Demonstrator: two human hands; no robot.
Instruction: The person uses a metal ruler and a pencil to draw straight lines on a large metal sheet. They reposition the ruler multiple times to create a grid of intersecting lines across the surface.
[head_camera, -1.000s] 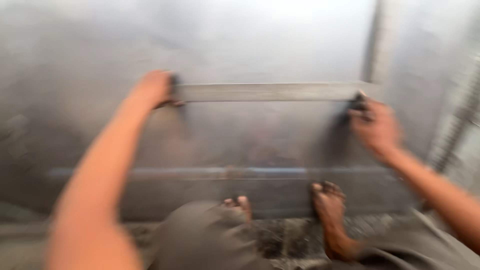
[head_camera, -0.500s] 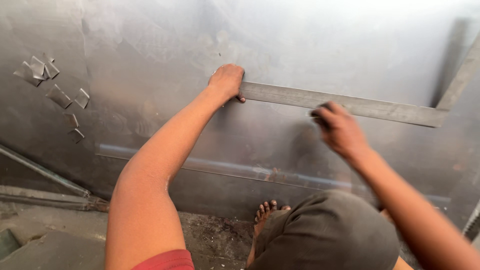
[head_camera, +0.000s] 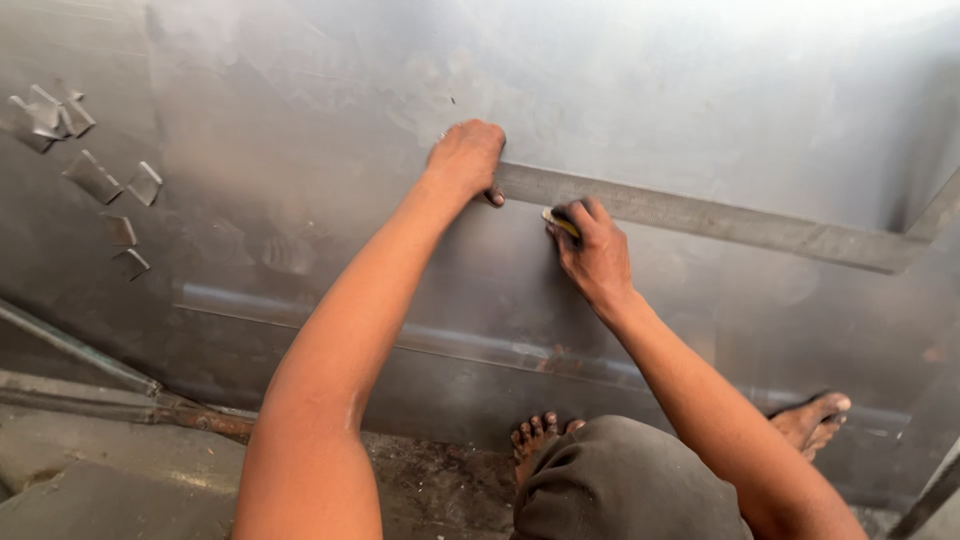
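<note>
The long steel straightedge (head_camera: 700, 215) lies flat on the big metal sheet (head_camera: 300, 130), running from the middle of the sheet down and to the right, where it meets a second arm of the same grey bar, so it looks to be a large framing square. A second ago both hands were at its far ends, sliding it into place; now the left hand (head_camera: 468, 158) has settled on the near end, palm down and fingers pressed together on the bar to pin it, while the right hand (head_camera: 598, 252) has come in just below the edge, close beside the left. Its grip pinches a small yellowish marking tool (head_camera: 560, 222), tip touching the sheet right against the bar. I'd judge the positioning is over and the marking has begun. The sheet is dull, smudged grey with a shallow raised rib (head_camera: 420, 335) running across it. Small cut metal scraps (head_camera: 95, 175) lie scattered on its left part. Bare feet (head_camera: 540, 440) rest at the sheet's lower edge, on gritty floor (head_camera: 90, 480).
</note>
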